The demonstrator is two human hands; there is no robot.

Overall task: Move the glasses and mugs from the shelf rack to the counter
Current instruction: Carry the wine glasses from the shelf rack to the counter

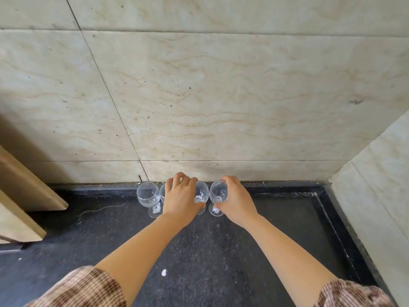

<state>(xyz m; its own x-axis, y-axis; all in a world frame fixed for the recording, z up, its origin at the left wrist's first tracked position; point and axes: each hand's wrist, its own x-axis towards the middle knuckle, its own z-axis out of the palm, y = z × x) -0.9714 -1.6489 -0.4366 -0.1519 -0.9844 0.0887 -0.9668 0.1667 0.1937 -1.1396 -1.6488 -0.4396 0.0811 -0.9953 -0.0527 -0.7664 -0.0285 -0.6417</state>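
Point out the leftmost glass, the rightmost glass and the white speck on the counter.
Leftmost glass [147, 193]: head view, on its bowl.
Rightmost glass [218, 192]: head view, on the uncovered part of its bowl.
White speck [164, 272]: head view, on its middle.

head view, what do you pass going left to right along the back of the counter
tan boards → lone wine glass → left hand → left-held wine glass → right-held wine glass → right hand → side wall
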